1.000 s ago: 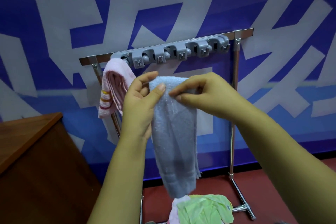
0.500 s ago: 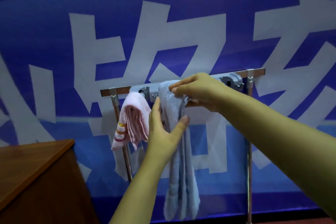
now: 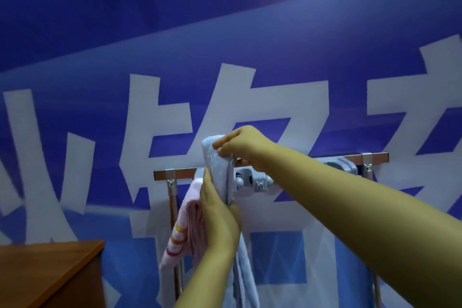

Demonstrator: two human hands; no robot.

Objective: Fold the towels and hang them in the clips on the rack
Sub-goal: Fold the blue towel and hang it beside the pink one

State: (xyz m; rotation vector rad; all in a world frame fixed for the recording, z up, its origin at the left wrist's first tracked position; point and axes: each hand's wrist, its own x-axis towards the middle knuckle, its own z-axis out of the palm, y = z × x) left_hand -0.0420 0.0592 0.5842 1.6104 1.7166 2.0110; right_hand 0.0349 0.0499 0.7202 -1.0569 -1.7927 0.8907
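Blue towel (image 3: 217, 157): folded into a narrow band, top fold raised just above the rack bar (image 3: 325, 159), tail hanging down past the bottom edge of the view. Half a second ago its top sat level with the clip strip; a second ago it was held in the open air in front of the rack, so it has been carried in and is now being worked at the second clip position. Whether a clip already bites it cannot be told, since the cloth and fingers cover that spot. Right hand (image 3: 243, 144): fingers curled, pinching the top fold from the right. Left hand (image 3: 220, 210): wrapped around the band just below, thumb and fingers closed on the cloth, gathering it tight. Judged step: seating the fold into the clip; release would be premature until the cloth holds by itself. Pink towel (image 3: 186, 227): striped near its end, hanging folded from the leftmost clip position, just beside the blue one and partly behind the left hand; counts as one item done. Clip strip (image 3: 260, 182): grey, fixed under the bar; clips to the right of the blue towel show nothing in them, one far-right clip partly hidden by the right forearm. Rack upright (image 3: 172, 197): metal, left side. Wooden cabinet (image 3: 47, 272): lower left corner. Backdrop (image 3: 125, 45): blue banner with large pale characters.
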